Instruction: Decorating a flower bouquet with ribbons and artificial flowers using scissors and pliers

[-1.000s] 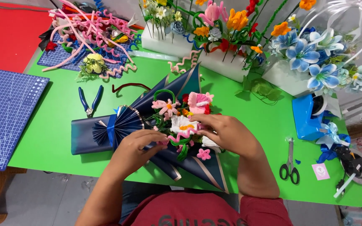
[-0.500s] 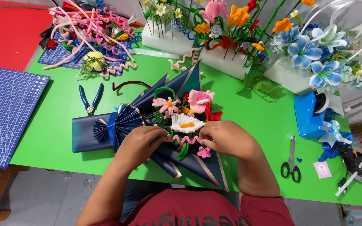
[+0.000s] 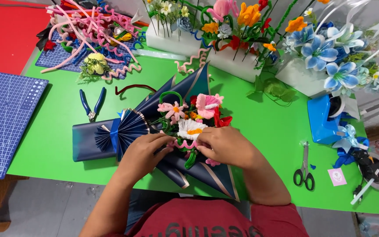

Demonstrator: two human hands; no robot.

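A bouquet of pipe-cleaner flowers (image 3: pixel 190 115) in pink, white and red lies on dark blue wrapping paper (image 3: pixel 185 90) with gold edges on the green table (image 3: pixel 259 127). My left hand (image 3: pixel 143 151) presses on the paper beside a pleated blue paper fan (image 3: pixel 126 131), its fingertips touching the stems. My right hand (image 3: pixel 224 147) grips the flower stems just below the white flower. A rolled piece of the same blue paper (image 3: pixel 86 140) lies to the left of the fan.
Blue-handled pliers (image 3: pixel 92 103) lie left of the bouquet, scissors (image 3: pixel 304 171) to the right. White blocks (image 3: pixel 172 41) with upright flowers line the back. A blue tape dispenser (image 3: pixel 323 118), a blue cutting mat (image 3: pixel 3 118) and a pipe-cleaner pile (image 3: pixel 91 26) surround the work.
Both hands have drawn closer together on the stems, and the bouquet has shifted slightly up the paper.
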